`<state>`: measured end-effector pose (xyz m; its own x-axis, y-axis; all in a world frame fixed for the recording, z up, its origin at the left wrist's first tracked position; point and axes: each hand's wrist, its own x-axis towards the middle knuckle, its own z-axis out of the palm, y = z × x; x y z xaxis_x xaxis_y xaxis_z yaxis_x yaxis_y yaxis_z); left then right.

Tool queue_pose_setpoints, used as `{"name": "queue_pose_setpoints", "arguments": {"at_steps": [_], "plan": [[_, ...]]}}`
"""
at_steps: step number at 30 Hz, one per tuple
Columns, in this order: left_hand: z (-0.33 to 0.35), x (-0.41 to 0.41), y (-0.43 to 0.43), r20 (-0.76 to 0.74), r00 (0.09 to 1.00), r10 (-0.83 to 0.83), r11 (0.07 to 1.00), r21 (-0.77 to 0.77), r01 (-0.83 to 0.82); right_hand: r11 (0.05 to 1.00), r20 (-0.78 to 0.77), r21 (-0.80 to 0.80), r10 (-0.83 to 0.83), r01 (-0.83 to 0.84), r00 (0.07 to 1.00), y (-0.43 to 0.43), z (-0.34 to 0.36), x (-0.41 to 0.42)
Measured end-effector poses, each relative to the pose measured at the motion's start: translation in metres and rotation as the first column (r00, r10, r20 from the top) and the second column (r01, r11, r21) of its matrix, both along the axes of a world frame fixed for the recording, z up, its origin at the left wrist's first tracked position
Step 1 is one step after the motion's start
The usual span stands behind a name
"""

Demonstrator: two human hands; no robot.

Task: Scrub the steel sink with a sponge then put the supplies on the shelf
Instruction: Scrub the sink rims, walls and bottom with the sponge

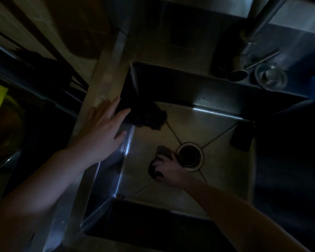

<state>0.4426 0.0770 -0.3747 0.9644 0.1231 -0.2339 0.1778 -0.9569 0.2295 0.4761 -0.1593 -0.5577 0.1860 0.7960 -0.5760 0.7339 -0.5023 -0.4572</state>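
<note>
While your right hand (168,167) grips the sponge (159,161) beside the drain (190,157), scrubbing continues. Your left hand (104,128) rests spread on the sink (105,180) rim; shelving remains.

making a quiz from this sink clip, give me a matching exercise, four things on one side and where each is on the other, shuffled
Things:
1. sponge
2. left hand
3. drain
4. strainer plug

Places:
A. centre of the sink floor
B. flat on the sink's left rim
C. on the counter beyond the basin, by the tap
D. under the right hand, on the sink floor

Pairs: 1-D, 2-B, 3-A, 4-C
</note>
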Motion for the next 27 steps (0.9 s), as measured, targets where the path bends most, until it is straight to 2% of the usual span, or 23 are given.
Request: {"name": "queue_pose_setpoints", "arguments": {"at_steps": [6, 9, 11, 13, 15, 19, 22, 27], "plan": [[0.003, -0.002, -0.005, 0.001, 1.000, 0.022, 0.999, -0.032, -0.022, 0.974, -0.032, 0.053, 0.221, -0.219, 0.975, -0.002, -0.002, -0.045], [0.003, -0.003, -0.008, 0.000, 1.000, 0.026, 0.999, -0.040, -0.025, 0.926, 0.122, 0.088, 0.357, -0.368, 0.926, 0.007, -0.003, -0.058], [0.004, -0.005, -0.007, -0.014, 0.999, 0.032, 0.998, -0.047, -0.033, 0.957, 0.192, 0.061, 0.266, -0.282, 0.945, 0.006, 0.000, -0.055], [0.004, -0.008, -0.007, -0.024, 0.999, 0.024, 0.999, -0.039, -0.025, 0.993, 0.137, -0.030, 0.119, -0.116, 0.983, -0.002, 0.009, -0.048], [0.003, -0.011, -0.008, -0.048, 0.998, 0.037, 0.999, -0.007, -0.037, 0.991, 0.074, -0.113, 0.086, -0.078, 0.993, -0.008, 0.020, -0.044], [0.004, -0.016, -0.015, -0.064, 0.997, 0.049, 0.999, 0.011, -0.048, 0.978, 0.004, -0.057, 0.201, -0.200, 0.980, -0.006, 0.021, -0.059], [0.002, -0.020, -0.021, -0.075, 0.995, 0.061, 0.998, 0.027, -0.059, 0.933, 0.074, 0.022, 0.357, -0.359, 0.931, -0.006, 0.008, -0.070], [-0.001, -0.033, -0.029, -0.073, 0.994, 0.084, 0.996, 0.035, -0.082, 0.887, 0.148, 0.013, 0.455, -0.461, 0.878, -0.028, 0.004, -0.055]]}}
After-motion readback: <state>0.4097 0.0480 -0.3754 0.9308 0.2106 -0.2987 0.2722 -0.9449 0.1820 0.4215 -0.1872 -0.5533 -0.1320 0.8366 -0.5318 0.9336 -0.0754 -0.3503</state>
